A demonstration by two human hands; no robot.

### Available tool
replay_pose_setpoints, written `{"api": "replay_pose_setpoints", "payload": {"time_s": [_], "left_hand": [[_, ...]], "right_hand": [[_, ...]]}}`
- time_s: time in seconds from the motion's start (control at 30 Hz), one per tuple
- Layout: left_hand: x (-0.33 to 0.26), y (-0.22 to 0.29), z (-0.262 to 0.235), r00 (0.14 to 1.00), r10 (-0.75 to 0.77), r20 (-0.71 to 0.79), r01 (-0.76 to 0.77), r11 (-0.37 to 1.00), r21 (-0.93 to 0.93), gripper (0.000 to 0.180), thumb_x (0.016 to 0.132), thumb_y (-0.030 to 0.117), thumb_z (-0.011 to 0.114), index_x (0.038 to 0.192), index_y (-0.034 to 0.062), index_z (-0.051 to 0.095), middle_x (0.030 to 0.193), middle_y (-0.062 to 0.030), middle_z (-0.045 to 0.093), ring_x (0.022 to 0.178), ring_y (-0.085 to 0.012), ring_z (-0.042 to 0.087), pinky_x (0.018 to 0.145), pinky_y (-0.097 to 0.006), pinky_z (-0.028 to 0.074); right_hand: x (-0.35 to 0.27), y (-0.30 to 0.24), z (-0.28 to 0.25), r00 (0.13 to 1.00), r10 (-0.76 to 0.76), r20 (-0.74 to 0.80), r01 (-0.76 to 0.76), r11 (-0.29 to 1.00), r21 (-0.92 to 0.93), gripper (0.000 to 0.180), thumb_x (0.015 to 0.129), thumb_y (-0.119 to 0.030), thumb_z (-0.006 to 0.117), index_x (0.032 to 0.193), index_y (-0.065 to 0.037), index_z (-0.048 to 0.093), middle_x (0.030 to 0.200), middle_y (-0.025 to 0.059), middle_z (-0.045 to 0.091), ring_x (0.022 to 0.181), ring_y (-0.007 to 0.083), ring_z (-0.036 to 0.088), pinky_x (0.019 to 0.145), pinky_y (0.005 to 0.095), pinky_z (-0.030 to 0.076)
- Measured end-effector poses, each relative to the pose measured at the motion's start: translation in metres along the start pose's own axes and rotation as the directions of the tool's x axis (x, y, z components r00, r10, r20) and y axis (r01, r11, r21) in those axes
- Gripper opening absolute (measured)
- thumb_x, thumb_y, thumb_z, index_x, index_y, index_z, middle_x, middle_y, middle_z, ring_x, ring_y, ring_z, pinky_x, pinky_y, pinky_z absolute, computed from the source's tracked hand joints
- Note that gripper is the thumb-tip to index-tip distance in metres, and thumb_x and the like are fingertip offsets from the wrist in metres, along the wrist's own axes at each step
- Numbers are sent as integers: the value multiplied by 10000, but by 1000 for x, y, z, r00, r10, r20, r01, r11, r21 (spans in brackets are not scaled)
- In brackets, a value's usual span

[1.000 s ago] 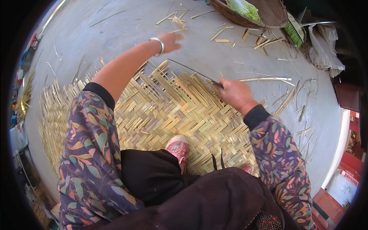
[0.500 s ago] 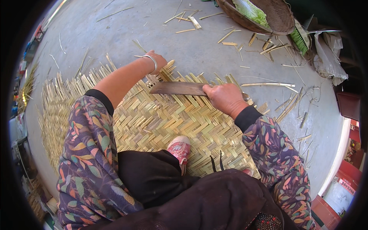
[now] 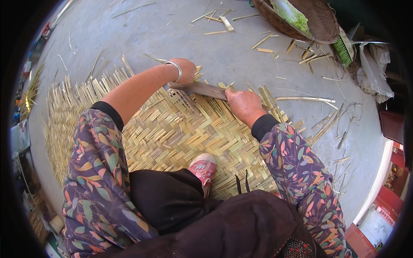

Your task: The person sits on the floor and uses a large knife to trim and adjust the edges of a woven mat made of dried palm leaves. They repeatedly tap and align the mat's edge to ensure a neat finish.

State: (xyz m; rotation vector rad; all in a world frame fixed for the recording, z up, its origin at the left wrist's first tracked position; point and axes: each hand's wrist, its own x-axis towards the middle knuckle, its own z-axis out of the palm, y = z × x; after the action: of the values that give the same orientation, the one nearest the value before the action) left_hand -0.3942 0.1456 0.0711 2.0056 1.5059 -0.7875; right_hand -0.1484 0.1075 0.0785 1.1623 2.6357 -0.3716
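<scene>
Head view, right hand (image 3: pixel 243 104) fingers gripping knife (image 3: pixel 198 89), left hand (image 3: pixel 186 70) pressing woven mat (image 3: pixel 172 129), fingers curled

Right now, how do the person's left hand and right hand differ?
The left hand wears a silver bangle and reaches farther, at the far end of the flat dark blade; the right hand is bare, nearer, gripping its other end. Both press it onto the woven bamboo mat.

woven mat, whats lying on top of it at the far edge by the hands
A flat dark blade lies across the woven mat, with the left hand on its far end and the right hand covering its near end. A pink shoe rests nearer. Whatever is under the mat is hidden.
</scene>
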Motion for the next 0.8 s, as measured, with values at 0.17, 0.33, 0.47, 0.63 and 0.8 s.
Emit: {"api": "replay_pose_setpoints", "payload": {"time_s": [0.17,0.33,0.47,0.63,0.8], "left_hand": [[-5,31,-59,898,244,-366,-314,938,-145,262,937,302,526,1057,143,697,1019,-91,690,949,-331,642,866,-445,499],[19,-38,-114,552,82,-830,49,990,130,353,958,334,533,1264,175,609,1331,-101,570,1274,-266,497,1067,-441,368],[30,-88,-60,465,-109,-878,81,993,-80,414,962,383,531,1319,177,563,1291,-125,601,1229,-279,548,1003,-429,431],[-23,-77,10,963,-186,-195,118,941,-318,249,905,316,569,974,107,684,861,-144,703,806,-306,671,735,-413,531],[-79,-47,82,984,-152,-98,139,982,-127,230,847,297,599,879,97,707,871,-144,705,809,-323,675,729,-430,533]], "right_hand": [[3,0,-2,989,83,127,-96,990,101,187,903,-190,508,958,-100,662,882,151,710,849,335,697,717,448,547],[2,14,-22,970,115,213,-195,891,410,345,928,-335,541,1076,-54,676,974,204,696,944,387,657,808,445,518],[-11,41,-36,898,157,410,-404,662,631,407,910,-385,615,1081,-21,677,899,171,708,828,283,673,769,385,505],[-16,55,-31,891,59,450,-364,684,632,408,909,-358,637,1104,-1,667,846,158,699,763,243,650,747,365,498],[-24,54,-21,899,61,434,-361,665,653,408,913,-352,637,1117,1,661,823,142,689,745,205,631,732,352,499]]}}
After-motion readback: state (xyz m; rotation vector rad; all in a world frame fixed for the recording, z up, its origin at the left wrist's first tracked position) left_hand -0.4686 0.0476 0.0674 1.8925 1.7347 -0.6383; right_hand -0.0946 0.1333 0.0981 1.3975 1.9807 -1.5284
